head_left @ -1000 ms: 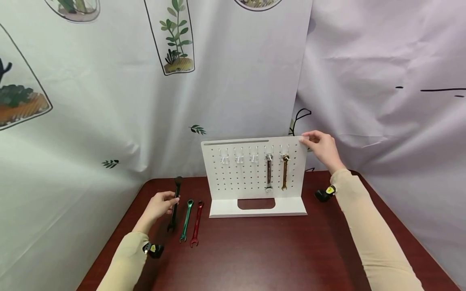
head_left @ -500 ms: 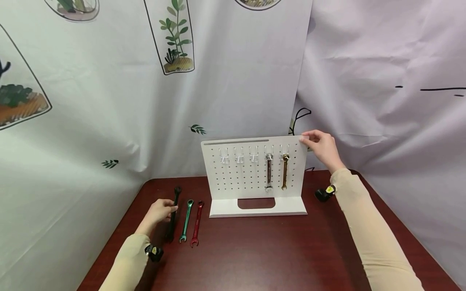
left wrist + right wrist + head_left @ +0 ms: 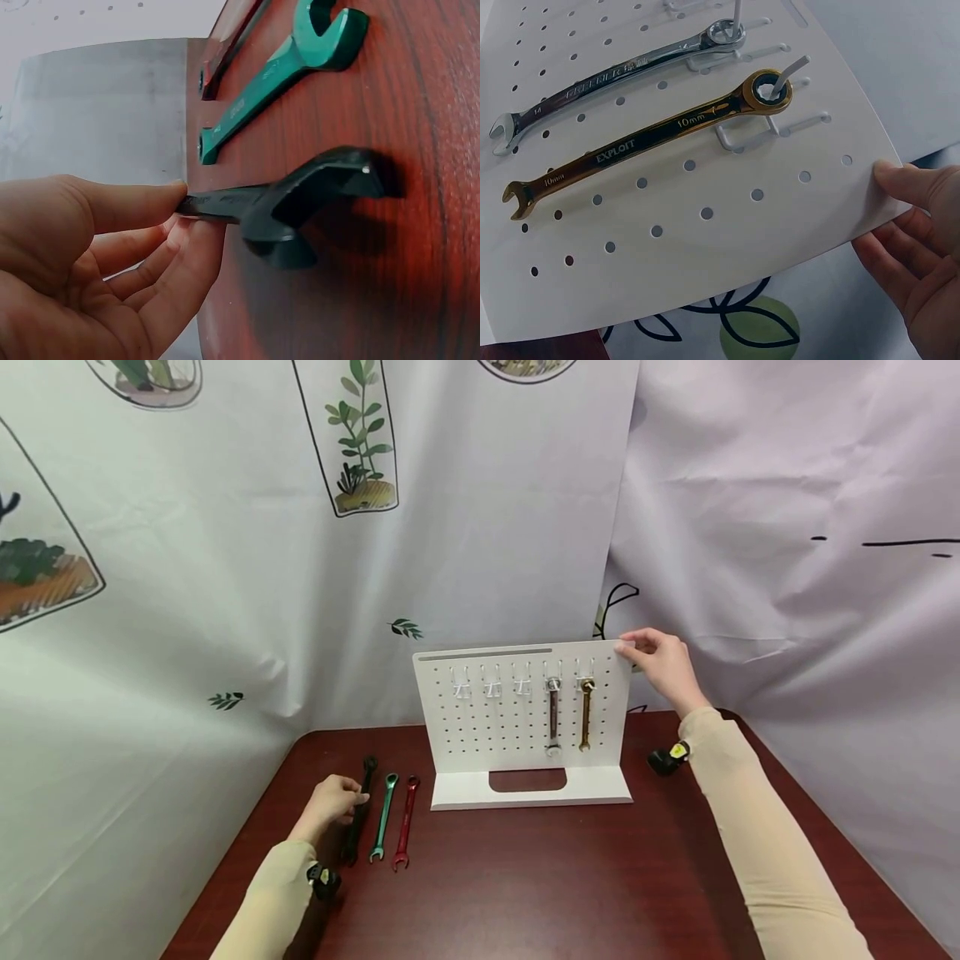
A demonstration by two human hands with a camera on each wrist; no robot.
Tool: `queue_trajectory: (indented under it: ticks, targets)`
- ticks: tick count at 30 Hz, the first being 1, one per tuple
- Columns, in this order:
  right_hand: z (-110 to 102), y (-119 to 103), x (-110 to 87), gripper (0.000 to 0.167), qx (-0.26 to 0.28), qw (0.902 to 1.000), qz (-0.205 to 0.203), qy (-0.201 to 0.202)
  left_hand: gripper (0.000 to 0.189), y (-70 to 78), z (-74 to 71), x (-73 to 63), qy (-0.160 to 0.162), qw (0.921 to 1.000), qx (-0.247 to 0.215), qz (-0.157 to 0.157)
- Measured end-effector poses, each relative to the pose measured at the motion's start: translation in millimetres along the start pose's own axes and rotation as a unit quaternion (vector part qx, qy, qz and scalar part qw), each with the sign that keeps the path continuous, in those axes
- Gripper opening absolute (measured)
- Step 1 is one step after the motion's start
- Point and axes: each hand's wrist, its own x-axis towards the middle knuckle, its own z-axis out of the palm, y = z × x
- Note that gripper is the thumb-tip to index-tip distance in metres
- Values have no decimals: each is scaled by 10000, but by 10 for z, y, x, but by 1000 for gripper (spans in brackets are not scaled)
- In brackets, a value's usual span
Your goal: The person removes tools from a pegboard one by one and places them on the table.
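Observation:
My left hand [image 3: 330,802] pinches a black combination wrench [image 3: 289,206] between thumb and fingers at the table's left; its open-end jaw points toward the near side. Just right of it lie a green wrench [image 3: 384,818] and a red wrench [image 3: 406,822]. With thumb in front and fingers behind, my right hand [image 3: 660,664] grips the upper right corner of a white pegboard stand [image 3: 480,727]. On the board's hooks hang a silver wrench [image 3: 622,75] and a gold 10mm wrench [image 3: 645,142], both by their ring ends.
Several white hooks [image 3: 492,685] on the board's left half hold nothing. The stand's base [image 3: 457,789] rests on the dark red table [image 3: 525,877]. A white printed cloth [image 3: 510,543] hangs behind the table.
My left hand and the black wrench have come down and nearer, and the wrench now lies lower, beside the green one. My right hand has stayed on the board's corner.

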Motion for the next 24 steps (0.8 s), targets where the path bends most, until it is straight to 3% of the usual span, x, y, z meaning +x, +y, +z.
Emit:
queue_trajectory:
  ticks: [7, 13, 24]
  targets:
    - [16, 4, 7, 36, 17, 10000, -39, 2, 13, -38, 65, 33, 49, 9997, 216, 71]
    - [6, -2, 17, 36, 3, 10000, -55, 63, 28, -11, 110, 51, 100, 9996, 242, 98]
    - [13, 13, 18, 37, 30, 10000, -2, 32, 23, -35, 133, 63, 140, 9995, 283, 83]
